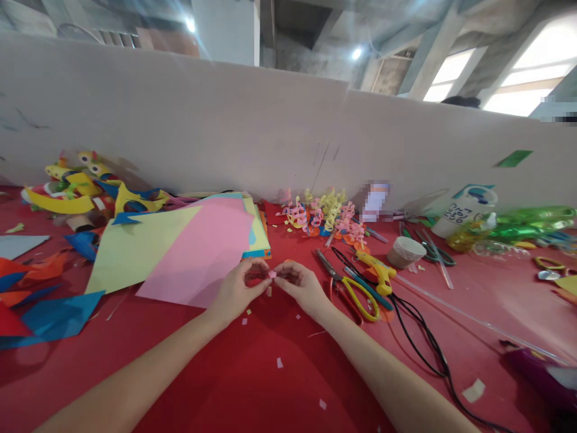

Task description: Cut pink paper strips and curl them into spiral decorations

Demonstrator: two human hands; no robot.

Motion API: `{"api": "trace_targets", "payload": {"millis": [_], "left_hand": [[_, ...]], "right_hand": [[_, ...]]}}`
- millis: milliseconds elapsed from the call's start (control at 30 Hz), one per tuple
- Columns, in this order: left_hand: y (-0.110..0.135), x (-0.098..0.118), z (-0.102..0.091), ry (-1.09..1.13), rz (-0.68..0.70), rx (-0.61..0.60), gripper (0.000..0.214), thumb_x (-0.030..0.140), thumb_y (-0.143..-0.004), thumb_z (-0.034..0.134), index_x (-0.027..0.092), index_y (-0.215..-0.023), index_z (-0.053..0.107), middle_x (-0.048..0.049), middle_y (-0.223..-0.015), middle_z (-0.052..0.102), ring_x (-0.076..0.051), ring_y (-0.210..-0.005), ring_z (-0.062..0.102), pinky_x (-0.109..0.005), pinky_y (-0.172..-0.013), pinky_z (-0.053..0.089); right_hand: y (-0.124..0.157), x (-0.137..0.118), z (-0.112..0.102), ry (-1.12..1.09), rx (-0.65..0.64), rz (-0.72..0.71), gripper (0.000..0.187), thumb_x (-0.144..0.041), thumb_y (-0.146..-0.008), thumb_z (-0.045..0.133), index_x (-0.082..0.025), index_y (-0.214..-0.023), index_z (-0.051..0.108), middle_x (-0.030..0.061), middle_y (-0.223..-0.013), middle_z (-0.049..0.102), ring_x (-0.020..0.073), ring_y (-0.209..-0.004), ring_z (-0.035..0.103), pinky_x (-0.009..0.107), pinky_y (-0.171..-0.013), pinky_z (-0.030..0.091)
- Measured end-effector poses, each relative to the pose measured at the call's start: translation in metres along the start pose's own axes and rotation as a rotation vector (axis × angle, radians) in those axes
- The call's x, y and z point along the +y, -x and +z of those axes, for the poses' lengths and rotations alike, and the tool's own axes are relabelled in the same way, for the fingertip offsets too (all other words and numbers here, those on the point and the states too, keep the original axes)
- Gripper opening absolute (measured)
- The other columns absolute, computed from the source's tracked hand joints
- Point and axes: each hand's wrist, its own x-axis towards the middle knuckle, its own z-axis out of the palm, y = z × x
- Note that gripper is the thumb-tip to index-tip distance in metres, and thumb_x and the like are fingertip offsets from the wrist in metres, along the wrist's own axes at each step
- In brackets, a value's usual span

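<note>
A tiny pink folded paper piece [271, 274] is pinched between the fingertips of my two hands, over the red table. My left hand [241, 285] holds it from the left, thumb and forefinger closed. From the other side, the curled fingers of my right hand [303, 287] meet it. The exact shape of the piece is too small to make out. Beneath my left hand lies a sheet of pink paper [201, 252], overlapping a pale yellow sheet [130, 243]. Small paper scraps [280, 362] are scattered in front of my hands.
Scissors [360, 294] and a yellow glue gun [378, 270] with a black cord lie right of my right hand. Curled pink and yellow paper decorations [322, 213] stand behind. A paper cup [404, 252] and green plastic bottles [532, 222] are farther right; coloured paper pieces [63, 316] lie left.
</note>
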Motion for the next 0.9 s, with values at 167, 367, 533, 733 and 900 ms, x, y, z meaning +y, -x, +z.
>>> {"api": "trace_targets", "payload": {"millis": [167,367,533,733,900], "left_hand": [[0.0002,0.0003,-0.001,-0.086,0.006,0.021,0.011,0.023,-0.075,0.06,0.019,-0.084,0.056,-0.0025,-0.085,0.063,-0.017,-0.081,0.063,-0.035,-0.077,0.051],[0.0008,-0.0039,-0.0025,-0.153,0.072,0.003,0.008,0.023,-0.077,0.059,0.02,-0.084,0.059,-0.0025,-0.085,0.064,-0.017,-0.082,0.062,-0.032,-0.076,0.05],[0.0011,-0.0045,-0.0031,-0.199,0.157,0.003,0.007,0.024,-0.079,0.058,0.02,-0.086,0.059,-0.0036,-0.088,0.064,-0.017,-0.083,0.061,-0.033,-0.078,0.05],[0.0045,0.0016,-0.0048,-0.401,0.326,0.06,0.009,0.027,-0.082,0.056,0.022,-0.085,0.063,-0.0042,-0.088,0.064,-0.019,-0.087,0.06,-0.036,-0.081,0.049],[0.0067,0.0044,-0.0043,-0.441,0.372,0.076,0.011,0.024,-0.081,0.056,0.022,-0.089,0.064,-0.006,-0.093,0.064,-0.019,-0.089,0.061,-0.035,-0.082,0.049]], "right_hand": [[0.0002,-0.0009,0.0004,0.019,0.011,-0.003,0.021,-0.035,-0.069,0.067,-0.02,-0.082,0.06,0.0032,-0.082,0.067,0.0162,-0.079,0.063,0.032,-0.078,0.049],[0.0003,-0.002,0.0005,0.026,0.01,-0.011,0.019,-0.033,-0.07,0.067,-0.02,-0.082,0.061,0.0027,-0.081,0.067,0.0159,-0.078,0.063,0.03,-0.076,0.049],[0.0004,-0.0019,0.0001,0.007,0.012,-0.001,0.019,-0.033,-0.069,0.068,-0.02,-0.081,0.062,0.0027,-0.081,0.067,0.0159,-0.078,0.063,0.03,-0.075,0.049],[0.0009,-0.0004,0.0004,-0.018,0.009,0.026,0.023,-0.036,-0.067,0.07,-0.02,-0.083,0.062,0.0032,-0.082,0.067,0.0162,-0.079,0.063,0.031,-0.077,0.049],[0.0005,-0.001,0.0,-0.064,0.025,0.039,0.025,-0.038,-0.066,0.07,-0.021,-0.083,0.062,0.0017,-0.08,0.067,0.0152,-0.075,0.063,0.031,-0.075,0.051]]}}
